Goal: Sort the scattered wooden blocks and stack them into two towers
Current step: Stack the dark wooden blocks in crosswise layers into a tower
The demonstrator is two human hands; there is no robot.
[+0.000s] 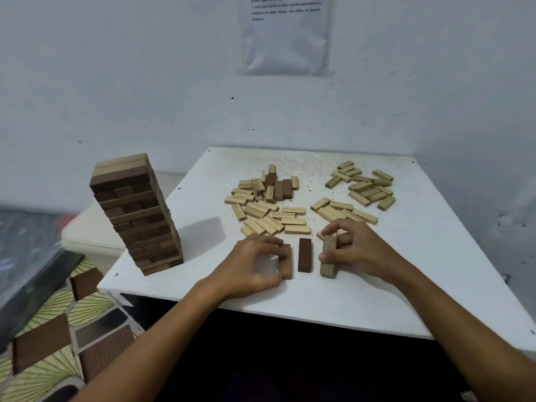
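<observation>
The left hand [255,265] pinches a brown block [286,261] lying flat; the right hand [355,250] grips what seems two tan blocks [329,259], a dark block [304,254] between them. One tall, mostly dark tower [136,213] stands left; smooth pale blocks [269,213] remain scattered farther off on the white table [406,271], so the second tower is unbuilt.

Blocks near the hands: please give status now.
Left hand grips brown block; right hand pinches tan block. Dark block lies free between. One tower stands left. Nothing in the way.
</observation>
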